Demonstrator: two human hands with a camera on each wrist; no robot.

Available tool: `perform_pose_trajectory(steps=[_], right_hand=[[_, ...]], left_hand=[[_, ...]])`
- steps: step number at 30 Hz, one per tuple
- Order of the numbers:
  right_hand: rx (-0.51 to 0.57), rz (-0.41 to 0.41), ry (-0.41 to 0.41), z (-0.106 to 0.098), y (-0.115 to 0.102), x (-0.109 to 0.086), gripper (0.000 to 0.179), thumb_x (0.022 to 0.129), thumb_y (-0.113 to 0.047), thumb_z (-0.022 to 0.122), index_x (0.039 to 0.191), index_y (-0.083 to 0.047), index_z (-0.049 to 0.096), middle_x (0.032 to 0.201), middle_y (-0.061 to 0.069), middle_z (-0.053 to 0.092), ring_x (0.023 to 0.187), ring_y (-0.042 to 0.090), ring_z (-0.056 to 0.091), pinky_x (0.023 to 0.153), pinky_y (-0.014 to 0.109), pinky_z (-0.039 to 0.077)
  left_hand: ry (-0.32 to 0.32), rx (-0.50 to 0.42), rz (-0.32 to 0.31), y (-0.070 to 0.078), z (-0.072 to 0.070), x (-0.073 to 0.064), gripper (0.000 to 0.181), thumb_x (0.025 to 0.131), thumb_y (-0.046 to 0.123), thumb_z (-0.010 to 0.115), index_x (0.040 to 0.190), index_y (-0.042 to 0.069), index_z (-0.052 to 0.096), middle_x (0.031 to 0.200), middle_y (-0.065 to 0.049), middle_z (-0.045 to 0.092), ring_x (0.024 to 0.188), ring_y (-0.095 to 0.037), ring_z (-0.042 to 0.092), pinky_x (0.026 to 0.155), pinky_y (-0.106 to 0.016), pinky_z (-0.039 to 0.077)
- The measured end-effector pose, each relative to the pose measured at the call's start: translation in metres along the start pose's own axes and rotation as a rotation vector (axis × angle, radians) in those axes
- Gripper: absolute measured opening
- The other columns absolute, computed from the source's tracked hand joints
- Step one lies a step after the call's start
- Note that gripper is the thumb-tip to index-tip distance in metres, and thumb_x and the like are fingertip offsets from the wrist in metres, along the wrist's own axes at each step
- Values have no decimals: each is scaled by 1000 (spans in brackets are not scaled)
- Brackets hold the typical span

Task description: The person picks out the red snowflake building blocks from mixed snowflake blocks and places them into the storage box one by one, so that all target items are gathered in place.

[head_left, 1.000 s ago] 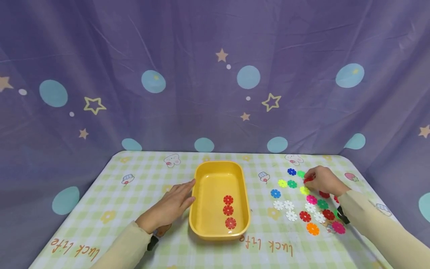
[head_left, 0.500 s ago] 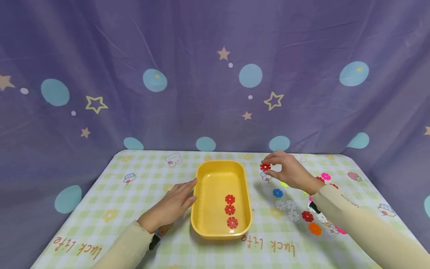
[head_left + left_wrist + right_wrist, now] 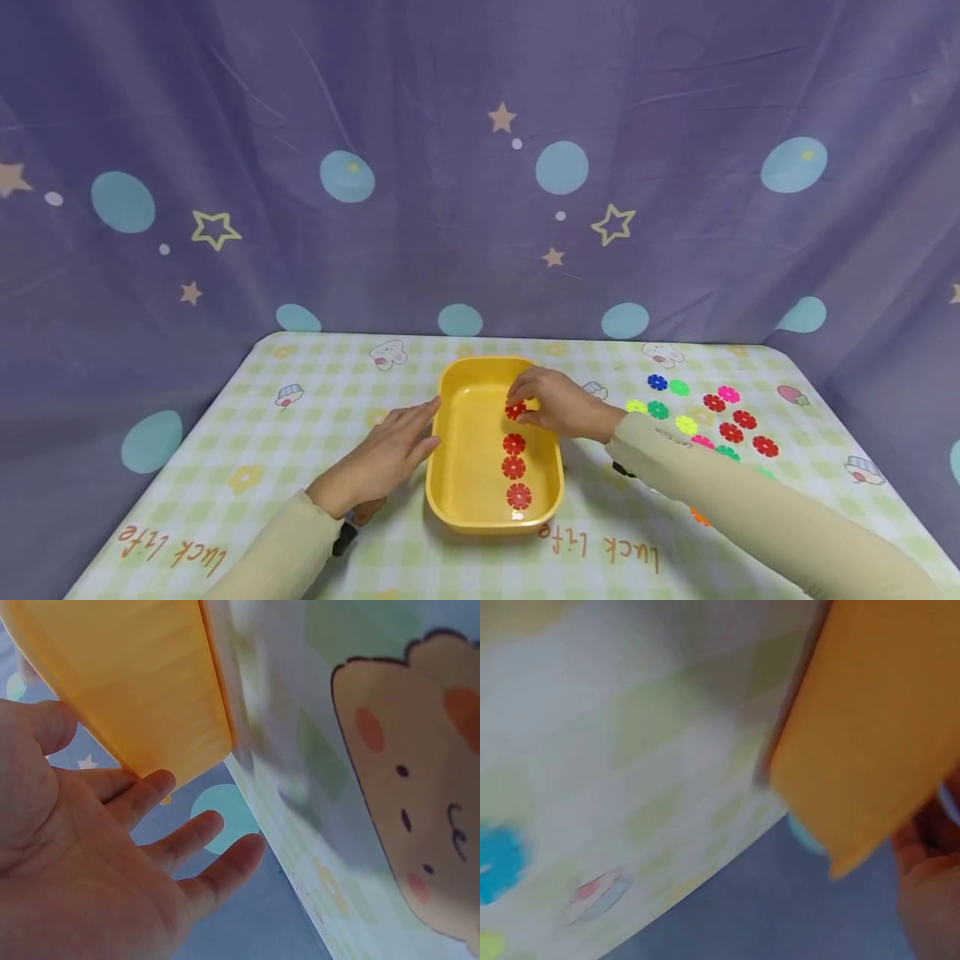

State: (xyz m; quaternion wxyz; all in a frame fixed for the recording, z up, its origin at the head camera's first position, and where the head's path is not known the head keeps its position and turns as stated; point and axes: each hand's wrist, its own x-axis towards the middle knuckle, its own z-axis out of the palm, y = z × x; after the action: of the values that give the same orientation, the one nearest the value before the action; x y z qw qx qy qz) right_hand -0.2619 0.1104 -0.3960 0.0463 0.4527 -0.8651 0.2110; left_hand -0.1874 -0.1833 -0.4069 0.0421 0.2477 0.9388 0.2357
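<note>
A yellow plastic tray (image 3: 468, 483) stands mid-table, with three red snowflake discs (image 3: 513, 467) in a column along its right side. Over its right rim reaches my right hand (image 3: 558, 403), pinching another red snowflake disc (image 3: 514, 411) between thumb and fingers, just beyond that column. In the right wrist view the hand (image 3: 934, 881) shows only at the edge, and the disc is hidden behind the tray wall. My left hand (image 3: 386, 458) rests its fingertips on the tray's left rim. The left wrist view shows its fingers (image 3: 202, 832) extended and spread beside the tray wall (image 3: 142, 675).
Right of the tray lie loose snowflake discs: several red ones (image 3: 731, 432), a blue one (image 3: 657, 382), green (image 3: 657, 410), yellow (image 3: 686, 425), pink (image 3: 727, 393) and orange (image 3: 700, 517). The right sleeve (image 3: 742, 492) covers others. A purple curtain (image 3: 420, 250) hangs behind the checked tablecloth (image 3: 247, 417).
My right hand has picked up a red snowflake disc from the scattered group and carried it left into the tray. The left hand stays at the rim.
</note>
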Motion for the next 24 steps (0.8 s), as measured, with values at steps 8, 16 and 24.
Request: perform_pose_trajectory(steps=[8, 16, 24], right_hand=[[-113, 142, -157, 22, -6, 28, 7, 77, -2, 77, 78, -9, 75, 74, -2, 66, 69, 14, 53, 71, 27, 47], [-142, 190, -193, 16, -14, 30, 19, 79, -1, 72, 63, -12, 70, 60, -6, 59, 59, 12, 47, 58, 22, 45], [-33, 169, -27, -12, -8, 13, 7, 84, -11, 72, 91, -9, 75, 90, -2, 65, 88, 21, 57, 80, 34, 48]], left_hand=[[0, -2, -2, 2, 0, 1, 59, 102, 37, 42, 152, 14, 21, 152, -1, 28, 135, -22, 27, 106, -53, 23], [-3, 0, -3, 5, -2, 2, 59, 102, 37, 42, 152, 15, 21, 152, 0, 28, 135, -21, 27, 106, -52, 23], [-9, 1, -20, 2, -2, -1, 59, 102, 37, 42, 152, 15, 21, 152, -1, 28, 135, -22, 27, 106, -54, 22]])
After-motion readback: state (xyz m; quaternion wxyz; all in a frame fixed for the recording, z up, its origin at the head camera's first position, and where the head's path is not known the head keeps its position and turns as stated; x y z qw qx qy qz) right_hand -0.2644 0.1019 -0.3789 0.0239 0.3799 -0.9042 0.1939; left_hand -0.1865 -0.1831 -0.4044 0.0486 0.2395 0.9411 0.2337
